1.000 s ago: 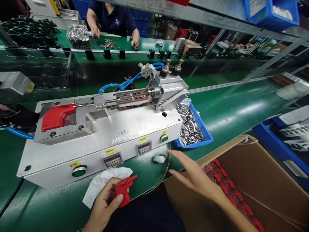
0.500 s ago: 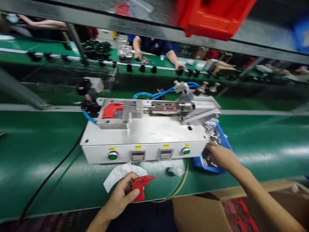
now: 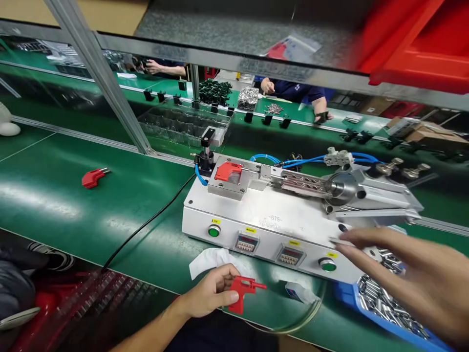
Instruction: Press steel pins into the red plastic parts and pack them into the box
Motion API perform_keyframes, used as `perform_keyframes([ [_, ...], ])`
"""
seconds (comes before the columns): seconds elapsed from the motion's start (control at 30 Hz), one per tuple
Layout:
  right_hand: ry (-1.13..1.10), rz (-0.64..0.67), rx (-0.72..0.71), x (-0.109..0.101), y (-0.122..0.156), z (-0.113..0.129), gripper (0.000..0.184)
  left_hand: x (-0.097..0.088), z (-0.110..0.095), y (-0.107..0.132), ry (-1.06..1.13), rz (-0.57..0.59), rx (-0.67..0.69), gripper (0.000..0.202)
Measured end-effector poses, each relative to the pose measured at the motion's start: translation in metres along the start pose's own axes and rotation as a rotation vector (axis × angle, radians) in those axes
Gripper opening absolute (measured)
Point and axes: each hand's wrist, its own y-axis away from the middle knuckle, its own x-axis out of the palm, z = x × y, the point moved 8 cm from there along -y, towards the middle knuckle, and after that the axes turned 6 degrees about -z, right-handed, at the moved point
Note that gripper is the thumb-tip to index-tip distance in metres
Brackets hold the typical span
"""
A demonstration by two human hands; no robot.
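Note:
My left hand (image 3: 210, 292) is closed on a small red plastic part (image 3: 242, 289), held low above the green bench in front of a silver fixture machine (image 3: 271, 222). Another red part (image 3: 227, 172) sits in the nest at the machine's left end, in line with the pneumatic cylinder (image 3: 351, 188). Blurred, my right hand (image 3: 414, 281) hovers above a blue tray of small metal pins (image 3: 384, 300) at the machine's right end. Its fingertips point left and pinch what looks like a thin metal pin (image 3: 340, 241).
A white cloth (image 3: 208, 260) and a small white bottle (image 3: 298, 292) lie in front of the machine. A loose red part (image 3: 93, 177) rests on the belt at left, and a black cable (image 3: 146, 225) crosses it. A person (image 3: 293, 90) works at the far bench. Overhead hangs a red bin (image 3: 421, 39).
The view has swung left and the machine now sits right of centre. My right hand has lifted out of the blue pin tray. My left hand still holds the red part.

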Motion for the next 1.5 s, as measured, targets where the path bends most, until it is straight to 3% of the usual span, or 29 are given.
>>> perform_keyframes([
  [0.07,-0.147,0.047,-0.152,0.028,-0.055,0.041,0.028,0.0,0.0,-0.001,-0.005,0.005,0.018,0.049],
  [0.17,-0.122,0.048,-0.248,0.071,-0.114,0.064,0.027,-0.001,0.002,-0.002,0.003,-0.009,0.036,0.05],
  [0.27,0.067,0.103,-0.268,0.113,-0.142,0.064,0.02,0.0,0.003,-0.003,0.031,-0.006,0.041,0.051],
  [0.37,0.159,0.089,-0.232,0.132,-0.148,0.058,0.014,0.0,0.003,-0.003,0.039,0.004,0.041,0.051],
  [0.53,0.116,0.054,-0.242,0.135,-0.147,0.057,0.015,0.004,0.002,-0.002,0.058,0.024,0.026,0.051],
  [0.8,0.162,0.026,-0.292,0.139,-0.127,0.065,0.04,0.004,0.0,-0.001,0.093,0.035,0.03,0.051],
  [1.23,0.159,-0.014,-0.271,0.136,-0.115,0.065,0.044,0.002,0.003,-0.002,0.082,0.03,0.092,0.048],
  [1.5,0.23,-0.036,-0.319,0.127,-0.116,0.066,0.032,0.004,0.002,-0.002,0.055,0.046,0.092,0.048],
])
